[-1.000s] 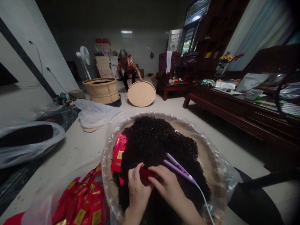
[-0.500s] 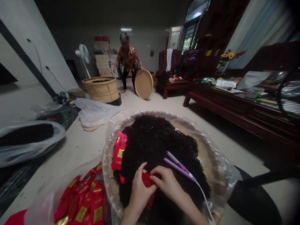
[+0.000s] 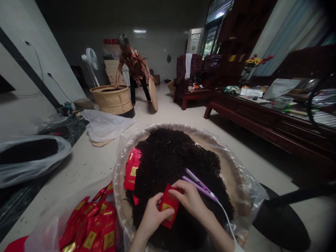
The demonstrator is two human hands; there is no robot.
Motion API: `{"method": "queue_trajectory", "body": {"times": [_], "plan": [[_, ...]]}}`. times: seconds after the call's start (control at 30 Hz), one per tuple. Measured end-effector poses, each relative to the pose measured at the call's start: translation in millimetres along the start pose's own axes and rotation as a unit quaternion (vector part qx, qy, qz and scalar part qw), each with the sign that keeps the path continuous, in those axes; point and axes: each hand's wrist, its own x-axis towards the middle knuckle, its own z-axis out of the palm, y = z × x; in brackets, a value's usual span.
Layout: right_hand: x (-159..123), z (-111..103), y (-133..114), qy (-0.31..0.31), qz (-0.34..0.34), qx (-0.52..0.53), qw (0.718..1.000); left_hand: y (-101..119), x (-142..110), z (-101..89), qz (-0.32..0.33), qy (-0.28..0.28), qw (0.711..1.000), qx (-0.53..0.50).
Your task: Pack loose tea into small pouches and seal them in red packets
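Note:
Between my two hands is a small red packet (image 3: 170,205) with a gold label, held above a dark heap of loose tea leaves (image 3: 168,154). My left hand (image 3: 154,214) grips its lower left side, thumb across the front. My right hand (image 3: 187,196) pinches its upper right edge. The heap lies in a wide round tray (image 3: 236,182) lined with clear plastic. Just beyond my right hand, a purple hair straightener (image 3: 201,187) with a white cord rests on the leaves. More red packets (image 3: 132,171) lie at the tray's left side.
A plastic bag of several red packets (image 3: 91,224) stands at the lower left. Another bag with dark contents (image 3: 28,152) sits behind it. Farther back, a person (image 3: 133,66) reaches into a tall bamboo basket (image 3: 112,99) and holds a round lid (image 3: 153,94). A wooden table (image 3: 262,119) runs along the right.
The red packet has been raised and turned so its gold label shows. My hands have shifted around it. The other person has leaned left, a hand now at the basket, and the round lid has turned edge-on.

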Motion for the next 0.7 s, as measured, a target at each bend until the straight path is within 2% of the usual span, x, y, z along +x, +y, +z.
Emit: {"method": "queue_trajectory", "body": {"times": [0.13, 0.2, 0.3, 0.37, 0.47, 0.7], "plan": [[2.1, -2.4, 1.2, -0.007, 0.007, 0.039, 0.999, 1.8, -3.0, -1.4, -0.029, -0.079, 0.995, -0.054], [2.9, -3.6, 0.2, -0.015, 0.016, 0.019, 1.0, 4.2, -4.6, 0.5, -0.031, -0.074, 0.996, -0.035], [3.9, -1.7, -1.1, -0.004, 0.022, -0.084, 0.996, 9.6, -7.5, 6.5, -0.024, -0.046, 0.998, 0.023], [4.6, 1.9, 1.0, 0.006, 0.019, -0.128, 0.992, 13.5, -9.5, 9.5, -0.016, -0.047, 0.997, 0.058], [5.3, 7.3, 8.6, 0.026, 0.003, -0.112, 0.993, 17.5, -12.2, 8.4, -0.018, -0.077, 0.995, 0.066], [5.9, 10.0, 22.2, 0.056, 0.023, -0.059, 0.996, 19.2, -16.4, -6.5, -0.074, -0.185, 0.98, -0.028]]}}
